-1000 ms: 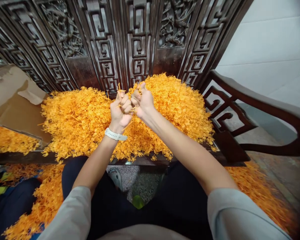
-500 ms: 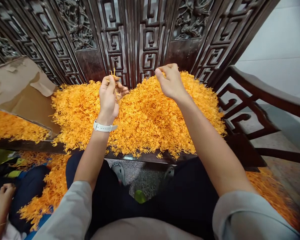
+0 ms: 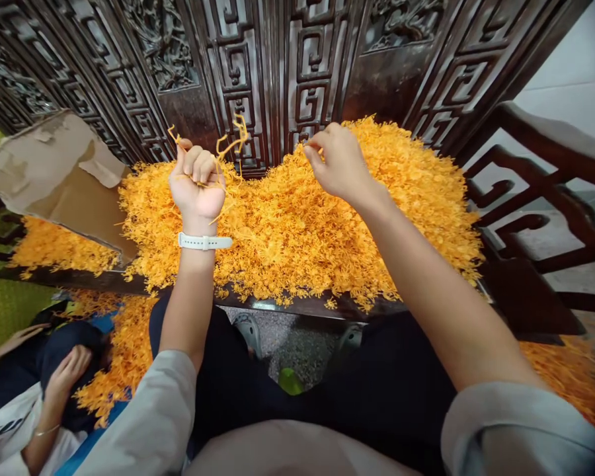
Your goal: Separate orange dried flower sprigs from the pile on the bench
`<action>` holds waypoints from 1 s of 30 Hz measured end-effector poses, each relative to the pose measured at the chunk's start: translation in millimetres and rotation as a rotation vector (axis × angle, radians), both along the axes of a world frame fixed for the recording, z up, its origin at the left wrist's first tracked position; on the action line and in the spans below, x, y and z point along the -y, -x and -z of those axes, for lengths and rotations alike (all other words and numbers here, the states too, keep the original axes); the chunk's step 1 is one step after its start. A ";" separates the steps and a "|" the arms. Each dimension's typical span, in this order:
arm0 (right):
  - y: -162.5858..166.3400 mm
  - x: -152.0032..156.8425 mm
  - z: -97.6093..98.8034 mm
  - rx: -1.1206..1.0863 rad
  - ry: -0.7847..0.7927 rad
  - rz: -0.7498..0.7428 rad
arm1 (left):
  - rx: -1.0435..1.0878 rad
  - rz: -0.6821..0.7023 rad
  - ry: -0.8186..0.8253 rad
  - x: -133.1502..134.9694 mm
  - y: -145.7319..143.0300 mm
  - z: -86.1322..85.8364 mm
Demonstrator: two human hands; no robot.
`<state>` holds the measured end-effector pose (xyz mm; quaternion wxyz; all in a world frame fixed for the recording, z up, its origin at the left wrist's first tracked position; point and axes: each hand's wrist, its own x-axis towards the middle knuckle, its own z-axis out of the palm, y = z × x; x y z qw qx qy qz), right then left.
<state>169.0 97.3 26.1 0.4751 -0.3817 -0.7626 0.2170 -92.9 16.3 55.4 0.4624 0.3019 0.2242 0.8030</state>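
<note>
- Edges: pile (image 3: 287, 231) of orange strands fills the bench seat (image 3: 297, 308) to its front edge, centre frame; carved back (image 3: 277, 66) behind, cardboard flap (image 3: 54, 178) upper left, armrest (image 3: 535, 178) right. Free room only above.
- Change: hands were knuckle to knuckle a second ago, now apart.
- Grip: left hand (image 3: 197, 178) fisted round a wiry, curly bunch (image 3: 228, 142); right hand (image 3: 340, 162) fingertips pinched at pile top, maybe on a strand, can't tell.

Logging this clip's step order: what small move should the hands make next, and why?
Probably the right hand should pinch a few strands off the heap of thin orange strands and pass them to the left hand, clenched on a small orange bunch; the right fingertips sit at the heap's top.
</note>
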 end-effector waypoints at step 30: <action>5.5 58.9 -10.2 -0.571 0.636 -0.353 | -0.621 0.071 0.236 9.8 -86.5 5.0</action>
